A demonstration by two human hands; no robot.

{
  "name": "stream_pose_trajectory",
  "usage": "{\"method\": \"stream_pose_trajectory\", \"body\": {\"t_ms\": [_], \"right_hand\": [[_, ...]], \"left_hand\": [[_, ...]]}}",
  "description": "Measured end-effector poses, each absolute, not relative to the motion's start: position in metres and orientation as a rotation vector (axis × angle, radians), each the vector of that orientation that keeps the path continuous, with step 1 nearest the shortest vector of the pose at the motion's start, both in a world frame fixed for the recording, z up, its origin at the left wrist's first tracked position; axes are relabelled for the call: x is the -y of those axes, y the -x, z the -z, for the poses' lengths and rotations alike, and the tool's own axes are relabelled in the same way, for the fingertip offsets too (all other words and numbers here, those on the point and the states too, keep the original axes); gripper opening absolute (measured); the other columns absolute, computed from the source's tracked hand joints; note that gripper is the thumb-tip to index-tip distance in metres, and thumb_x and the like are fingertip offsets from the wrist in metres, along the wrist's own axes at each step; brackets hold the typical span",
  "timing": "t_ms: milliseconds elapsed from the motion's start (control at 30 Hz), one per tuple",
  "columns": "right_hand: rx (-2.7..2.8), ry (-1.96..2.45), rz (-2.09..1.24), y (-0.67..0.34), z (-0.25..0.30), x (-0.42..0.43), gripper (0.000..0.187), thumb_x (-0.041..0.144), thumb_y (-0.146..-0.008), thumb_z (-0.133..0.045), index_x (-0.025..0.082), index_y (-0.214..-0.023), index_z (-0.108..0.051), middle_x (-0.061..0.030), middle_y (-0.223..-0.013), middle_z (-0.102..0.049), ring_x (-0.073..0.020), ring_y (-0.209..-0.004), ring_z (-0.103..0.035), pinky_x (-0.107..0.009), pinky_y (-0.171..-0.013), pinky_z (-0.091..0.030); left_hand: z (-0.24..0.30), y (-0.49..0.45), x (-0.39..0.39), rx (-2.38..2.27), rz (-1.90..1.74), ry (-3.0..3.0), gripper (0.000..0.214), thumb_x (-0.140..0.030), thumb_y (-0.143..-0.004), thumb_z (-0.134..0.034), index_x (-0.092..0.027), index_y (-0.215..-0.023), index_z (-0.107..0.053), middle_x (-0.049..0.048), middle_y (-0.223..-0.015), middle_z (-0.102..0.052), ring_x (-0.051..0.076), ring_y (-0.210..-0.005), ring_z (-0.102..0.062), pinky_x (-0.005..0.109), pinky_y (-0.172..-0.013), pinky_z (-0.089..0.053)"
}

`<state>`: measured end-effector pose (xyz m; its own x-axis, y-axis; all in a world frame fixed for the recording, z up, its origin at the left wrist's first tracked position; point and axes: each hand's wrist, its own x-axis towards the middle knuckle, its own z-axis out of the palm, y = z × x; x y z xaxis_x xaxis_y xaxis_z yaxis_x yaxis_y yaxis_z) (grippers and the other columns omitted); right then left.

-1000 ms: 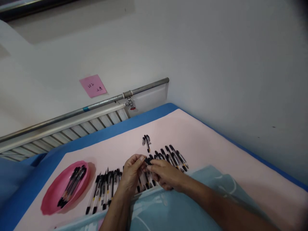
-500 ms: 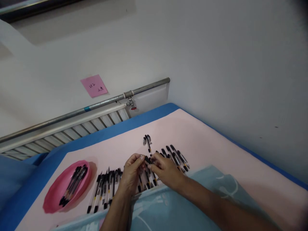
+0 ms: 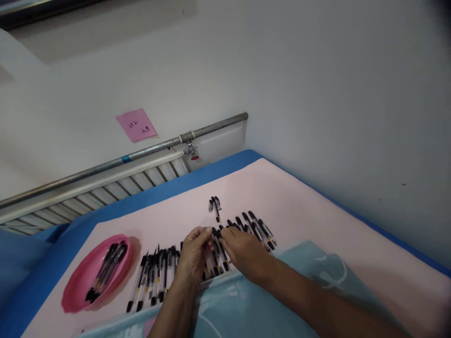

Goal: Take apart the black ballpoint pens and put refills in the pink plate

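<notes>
Over the middle of the table, my left hand [image 3: 193, 251] and my right hand [image 3: 244, 249] meet at the fingertips. Both are closed in a pinch on a small black pen part [image 3: 216, 232]; fingers cover much of it, so I cannot tell whether it is a cap. Beneath and between the hands lie several black-and-clear pens [image 3: 222, 258]. To the left of my left hand is a row of pens [image 3: 161, 272], and beyond my right hand are more pens [image 3: 260, 229]. A pen with loose clips or caps beside it [image 3: 215, 209] lies farther back.
A pink bowl [image 3: 72, 291] holding several pens stands at the left. Pale pink sheeting [image 3: 289, 197] covers the blue-edged table. A light blue cloth [image 3: 243, 305] lies along the near side. Behind are a radiator [image 3: 105, 197], a pipe [image 3: 151, 150] and the walls.
My right hand has turned and its fingers have curled in closer over the small black part. The left hand keeps nearly the same place; the view has shifted slightly.
</notes>
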<state>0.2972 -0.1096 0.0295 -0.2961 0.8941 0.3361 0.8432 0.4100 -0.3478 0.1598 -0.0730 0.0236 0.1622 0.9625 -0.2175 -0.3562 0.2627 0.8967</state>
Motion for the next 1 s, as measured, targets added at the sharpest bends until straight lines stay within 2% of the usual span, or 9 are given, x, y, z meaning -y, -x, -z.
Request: {"method": "stream_pose_trajectory", "body": {"t_ms": [200,333,467,533,667,767,900,1000], "right_hand": [[2.167,1.496,-0.203,-0.298,-0.03,0.109,0.014,0.018,-0.088,-0.037,0.016,-0.083,-0.05,-0.0069,-0.081,-0.06,-0.0163,-0.073,-0.055,-0.025,-0.063,-0.036],[2.01,1.535,-0.448,-0.298,-0.033,0.107,0.014,0.022,-0.087,-0.038,0.016,-0.082,-0.051,-0.0048,-0.077,-0.061,-0.0153,-0.071,-0.056,-0.023,-0.061,-0.035],[1.909,1.537,-0.628,-0.298,-0.04,0.106,0.018,0.024,-0.088,-0.037,0.017,-0.081,-0.052,-0.0031,-0.07,-0.06,-0.0133,-0.064,-0.055,-0.022,-0.056,-0.033],[1.909,1.527,-0.661,-0.298,-0.041,0.107,0.018,0.023,-0.087,-0.037,0.016,-0.082,-0.053,-0.0034,-0.071,-0.061,-0.0135,-0.065,-0.055,-0.022,-0.057,-0.033],[1.913,1.485,-0.703,-0.297,-0.04,0.108,0.015,0.022,-0.086,-0.04,0.016,-0.083,-0.054,-0.0037,-0.072,-0.061,-0.0137,-0.067,-0.056,-0.022,-0.058,-0.032],[1.867,1.444,-0.74,-0.297,-0.037,0.107,0.016,0.022,-0.085,-0.04,0.016,-0.08,-0.054,-0.0023,-0.067,-0.06,-0.0128,-0.063,-0.055,-0.021,-0.056,-0.032],[1.832,1.441,-0.737,-0.297,-0.036,0.106,0.016,0.022,-0.085,-0.04,0.017,-0.079,-0.054,-0.001,-0.063,-0.058,-0.0125,-0.06,-0.053,-0.021,-0.055,-0.032],[1.85,1.426,-0.717,-0.297,-0.035,0.106,0.015,0.022,-0.085,-0.04,0.017,-0.079,-0.053,-0.0015,-0.065,-0.059,-0.0127,-0.061,-0.053,-0.022,-0.055,-0.032]], "left_hand": [[-0.021,-0.161,0.073,-0.957,-1.107,-0.784,0.025,-0.03,-0.058,-0.074,-0.013,-0.058,-0.055,-0.004,-0.051,-0.051,0.005,-0.045,-0.045,0.018,-0.046,-0.035],[-0.025,-0.159,0.075,-0.936,-1.089,-0.774,0.025,-0.027,-0.058,-0.074,-0.012,-0.075,-0.063,-0.0014,-0.059,-0.057,0.006,-0.051,-0.049,0.018,-0.051,-0.039],[-0.029,-0.16,0.076,-0.9,-1.091,-0.795,0.033,-0.032,-0.064,-0.07,-0.014,-0.09,-0.063,-0.0007,-0.067,-0.058,0.007,-0.055,-0.05,0.02,-0.051,-0.041],[-0.028,-0.162,0.077,-0.905,-1.103,-0.807,0.03,-0.036,-0.066,-0.067,-0.015,-0.087,-0.062,-0.002,-0.064,-0.056,0.007,-0.053,-0.05,0.02,-0.05,-0.04],[-0.025,-0.162,0.075,-0.953,-1.116,-0.853,0.026,-0.035,-0.064,-0.069,-0.014,-0.06,-0.054,-0.0041,-0.05,-0.05,0.007,-0.047,-0.047,0.019,-0.049,-0.038],[-0.027,-0.16,0.074,-0.942,-1.12,-0.839,0.021,-0.028,-0.06,-0.072,-0.013,-0.068,-0.06,-0.0028,-0.056,-0.054,0.006,-0.05,-0.049,0.018,-0.051,-0.04],[-0.029,-0.159,0.075,-0.909,-1.103,-0.765,0.032,-0.027,-0.061,-0.072,-0.013,-0.089,-0.064,0.0024,-0.075,-0.062,0.007,-0.058,-0.054,0.019,-0.053,-0.042],[-0.027,-0.161,0.075,-0.912,-1.113,-0.788,0.023,-0.033,-0.065,-0.069,-0.013,-0.075,-0.062,-0.0002,-0.062,-0.058,0.007,-0.053,-0.052,0.018,-0.05,-0.04]]}}
